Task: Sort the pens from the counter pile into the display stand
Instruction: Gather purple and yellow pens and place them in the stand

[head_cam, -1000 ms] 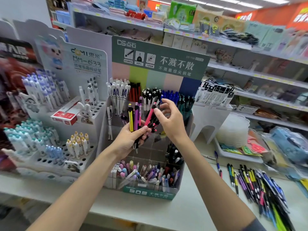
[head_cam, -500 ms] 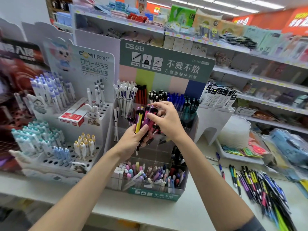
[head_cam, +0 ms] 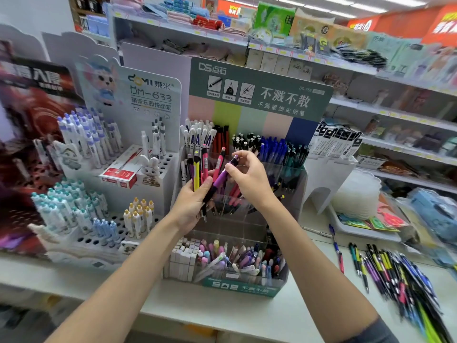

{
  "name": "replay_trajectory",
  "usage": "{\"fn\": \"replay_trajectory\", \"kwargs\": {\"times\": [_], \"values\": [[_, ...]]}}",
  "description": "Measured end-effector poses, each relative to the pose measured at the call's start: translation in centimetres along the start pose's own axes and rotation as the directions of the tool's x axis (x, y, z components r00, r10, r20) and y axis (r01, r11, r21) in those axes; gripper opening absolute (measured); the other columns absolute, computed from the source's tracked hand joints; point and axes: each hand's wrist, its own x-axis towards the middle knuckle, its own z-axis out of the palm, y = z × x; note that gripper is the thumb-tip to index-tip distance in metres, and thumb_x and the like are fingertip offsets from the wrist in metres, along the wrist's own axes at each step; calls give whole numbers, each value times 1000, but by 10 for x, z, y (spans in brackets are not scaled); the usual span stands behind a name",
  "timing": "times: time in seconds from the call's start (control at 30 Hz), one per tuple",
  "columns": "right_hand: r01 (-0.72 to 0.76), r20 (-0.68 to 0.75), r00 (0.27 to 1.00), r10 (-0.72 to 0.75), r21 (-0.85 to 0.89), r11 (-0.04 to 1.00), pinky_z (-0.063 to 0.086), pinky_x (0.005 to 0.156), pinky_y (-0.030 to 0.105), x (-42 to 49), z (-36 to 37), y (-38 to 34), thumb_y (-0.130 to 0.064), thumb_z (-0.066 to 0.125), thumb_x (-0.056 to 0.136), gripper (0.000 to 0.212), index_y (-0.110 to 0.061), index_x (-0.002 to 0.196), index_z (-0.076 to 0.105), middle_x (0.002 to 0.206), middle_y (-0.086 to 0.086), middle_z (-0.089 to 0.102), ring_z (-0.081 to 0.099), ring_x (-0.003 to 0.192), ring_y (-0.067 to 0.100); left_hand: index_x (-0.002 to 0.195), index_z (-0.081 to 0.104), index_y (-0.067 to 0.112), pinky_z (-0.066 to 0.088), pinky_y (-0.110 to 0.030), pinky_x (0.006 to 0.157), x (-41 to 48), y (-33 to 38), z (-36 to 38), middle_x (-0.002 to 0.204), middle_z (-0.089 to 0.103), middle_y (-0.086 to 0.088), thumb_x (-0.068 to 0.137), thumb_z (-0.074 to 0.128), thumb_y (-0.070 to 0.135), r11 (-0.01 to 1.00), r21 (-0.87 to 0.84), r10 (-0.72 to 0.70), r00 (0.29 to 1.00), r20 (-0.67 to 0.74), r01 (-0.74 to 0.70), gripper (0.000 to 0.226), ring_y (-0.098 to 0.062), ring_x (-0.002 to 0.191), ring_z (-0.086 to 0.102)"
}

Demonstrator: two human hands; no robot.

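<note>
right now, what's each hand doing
The left hand grips a bundle of pens.
The right hand pinches the purple pen.

The green header card (head_cam: pixel 262 78) of the display stand (head_cam: pixel 295 184) carries the brand "DS点石" at its upper left, the large heading "不溅不散", the subline "不溅墨细尖钢笔" beneath it, and the model code "DS-758" at its right. The captions under its three icons are too small to read. The stand's front label strip (head_cam: pixel 243 288) repeats "不溅不散". The neighbouring white header card (head_cam: pixel 138 95) reads "DOMI 東米", then "DM-633", then "萌宠乐园按动笔". The white pens (head_cam: pixel 197 138) in the stand's rear row each bear a blue letter "A". The orange sign (head_cam: pixel 231 7) above the shelves shows "WOW". The lettering on the dark poster (head_cam: pixel 32 78) at far left is too blurred to read.
</note>
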Motion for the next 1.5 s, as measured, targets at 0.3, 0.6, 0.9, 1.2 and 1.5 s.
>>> {"fn": "replay_trajectory", "kwargs": {"times": [0.3,0.6,0.9,1.2,1.5], "values": [[-8,-218,976,-9,-74,997,56,76,33,25,-19,5,-14,58,97,26,-12,123,52,96,-3,59,61,81,13,109,62,5,62,-30,71,2,9,-41,102,75,-11,99,54,7,998,-52,-51,990,-131,45,13,-23,89,73],[223,-5,964,-264,-521,824,34,91,12,18,24,26,-14,57,98,38,-2,133,50,131,12,52,58,111,23,112,64,6,59,-27,65,-12,23,-48,109,74,-10,98,50,10,993,-70,-91,995,39,93,20,-18,83,71],[402,231,905,-358,-739,540,45,95,43,16,33,44,-16,63,92,36,-4,125,64,116,13,66,56,108,34,118,63,8,58,-28,68,-19,22,-55,113,73,-11,85,61,17,984,-124,-122,991,63,129,34,-18,86,70],[109,247,966,-71,-141,984,49,88,18,3,13,-4,-33,73,86,71,-35,147,35,116,-9,59,61,101,11,117,58,-5,47,-25,61,-11,13,-27,104,57,-22,91,60,21,982,140,-154,962,224,125,37,-14,69,55],[46,255,967,-25,-79,996,57,68,38,-5,-28,3,-11,77,83,14,-16,91,67,83,0,67,63,67,20,125,57,-3,45,-25,68,-6,8,0,102,67,-8,102,46,18,965,203,-241,873,424,168,33,-12,76,54]]}}
